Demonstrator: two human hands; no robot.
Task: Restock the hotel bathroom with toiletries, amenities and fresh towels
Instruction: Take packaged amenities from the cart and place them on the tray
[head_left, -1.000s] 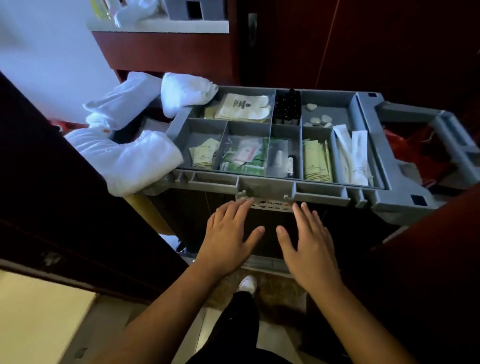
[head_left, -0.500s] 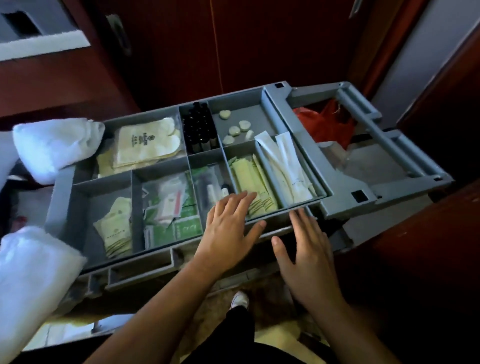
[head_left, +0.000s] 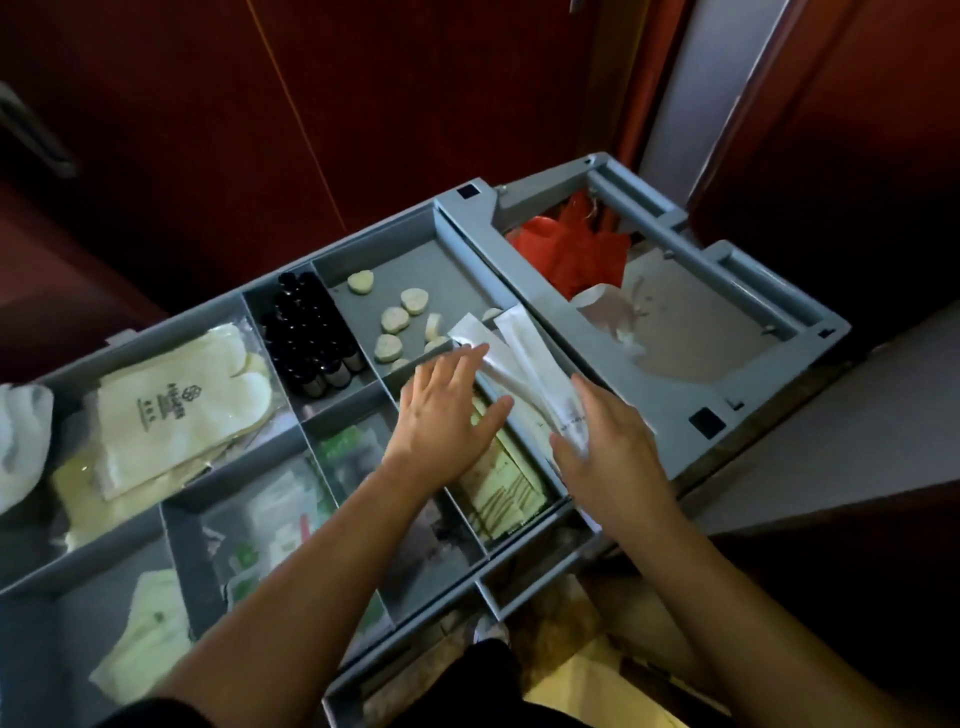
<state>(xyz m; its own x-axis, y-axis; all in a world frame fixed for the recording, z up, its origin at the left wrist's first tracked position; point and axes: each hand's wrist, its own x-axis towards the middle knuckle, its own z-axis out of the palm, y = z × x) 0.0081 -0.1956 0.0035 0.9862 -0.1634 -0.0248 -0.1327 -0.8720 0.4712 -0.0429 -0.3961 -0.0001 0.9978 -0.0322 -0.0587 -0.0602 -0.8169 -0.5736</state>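
A grey housekeeping cart tray (head_left: 467, 228) with several compartments fills the view. My left hand (head_left: 447, 410) hovers flat with fingers apart over the pale yellow packets (head_left: 501, 483), fingertips near the long white sachets (head_left: 524, 358). My right hand (head_left: 608, 441) is over the near end of those sachets, fingers spread; whether it touches them is unclear. Other compartments hold small round soaps (head_left: 395, 319), dark little bottles (head_left: 311, 343), bagged cream slippers (head_left: 182, 410) and green-and-clear packets (head_left: 280, 519).
A red bag (head_left: 566, 249) and white paper (head_left: 618, 317) lie in the cart's open end frame at right. A white towel (head_left: 21, 441) shows at the far left edge. Dark red wooden doors stand behind the cart, and a wooden panel (head_left: 857, 571) stands at right.
Both hands have moved forward from the cart's front edge to over the right-hand compartments. The view has swung right and closer, so the towels have mostly left the frame.
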